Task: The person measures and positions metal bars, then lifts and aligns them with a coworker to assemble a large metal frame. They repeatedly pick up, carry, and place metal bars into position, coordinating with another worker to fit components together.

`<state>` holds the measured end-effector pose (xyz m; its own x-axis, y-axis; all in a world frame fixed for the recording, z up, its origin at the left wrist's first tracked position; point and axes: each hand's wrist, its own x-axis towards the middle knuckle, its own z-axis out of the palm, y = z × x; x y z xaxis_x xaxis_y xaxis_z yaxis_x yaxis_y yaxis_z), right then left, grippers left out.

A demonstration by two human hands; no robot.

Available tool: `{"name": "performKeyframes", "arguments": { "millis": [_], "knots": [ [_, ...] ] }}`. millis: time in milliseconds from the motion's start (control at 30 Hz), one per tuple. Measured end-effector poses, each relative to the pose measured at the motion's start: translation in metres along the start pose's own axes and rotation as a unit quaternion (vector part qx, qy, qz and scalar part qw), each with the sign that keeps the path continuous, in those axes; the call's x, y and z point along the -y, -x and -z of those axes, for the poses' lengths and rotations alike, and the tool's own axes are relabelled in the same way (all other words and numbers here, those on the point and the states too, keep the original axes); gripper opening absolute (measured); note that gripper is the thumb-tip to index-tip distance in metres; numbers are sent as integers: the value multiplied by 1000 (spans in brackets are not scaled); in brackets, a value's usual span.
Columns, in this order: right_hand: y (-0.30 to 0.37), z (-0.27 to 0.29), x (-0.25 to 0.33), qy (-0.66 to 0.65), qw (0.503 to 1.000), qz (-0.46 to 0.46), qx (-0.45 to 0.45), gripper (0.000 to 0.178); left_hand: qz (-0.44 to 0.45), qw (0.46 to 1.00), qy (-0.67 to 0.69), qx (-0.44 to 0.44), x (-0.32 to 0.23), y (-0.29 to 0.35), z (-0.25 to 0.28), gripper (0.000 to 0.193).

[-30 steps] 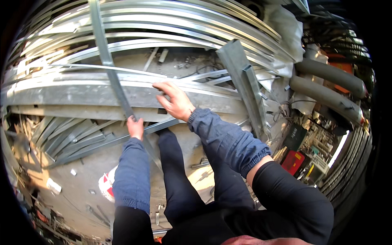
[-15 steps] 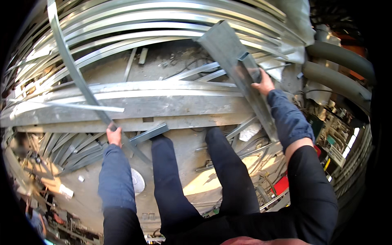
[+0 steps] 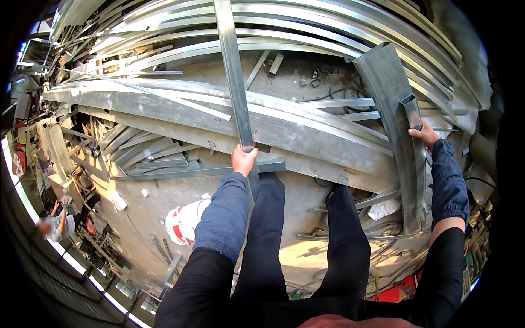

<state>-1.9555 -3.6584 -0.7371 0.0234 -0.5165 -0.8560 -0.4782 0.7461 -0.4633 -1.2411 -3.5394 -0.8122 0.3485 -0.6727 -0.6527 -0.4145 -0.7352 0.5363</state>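
My left hand (image 3: 244, 159) is wrapped round a long grey square metal tube (image 3: 234, 76). That tube runs from beside my left leg, across the wide steel beams (image 3: 180, 117), to the far edge of the view. Over on the right, my right hand (image 3: 425, 134) grips the side of a narrower square tube (image 3: 410, 109) with an open end. This tube lies against a wide rectangular metal profile (image 3: 386, 82), which slants past the beams' right end. My right fingertips are partly hidden at the tube.
Long shiny metal profiles (image 3: 306, 35) stretch across the back. Shorter offcuts (image 3: 147, 150) lie left of my legs, near a white and red bucket (image 3: 183, 221). A white crumpled bag (image 3: 384, 209) sits by the right profile. Another person (image 3: 57, 224) is at far left.
The view has swung to the left. My left hand has carried the long tube rightward, closer to my left leg, and it leans less. My right hand keeps its grip on the narrower tube.
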Motion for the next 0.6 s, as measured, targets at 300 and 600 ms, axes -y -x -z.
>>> {"name": "performKeyframes", "arguments": {
  "millis": [300,600],
  "knots": [
    [-16,19,19,-96,987,-19,129,103,11,975,176,132,-19,72,17,44],
    [14,-3,26,-34,995,56,75,105,72,956,180,218,-66,151,35,70]
  ]
}}
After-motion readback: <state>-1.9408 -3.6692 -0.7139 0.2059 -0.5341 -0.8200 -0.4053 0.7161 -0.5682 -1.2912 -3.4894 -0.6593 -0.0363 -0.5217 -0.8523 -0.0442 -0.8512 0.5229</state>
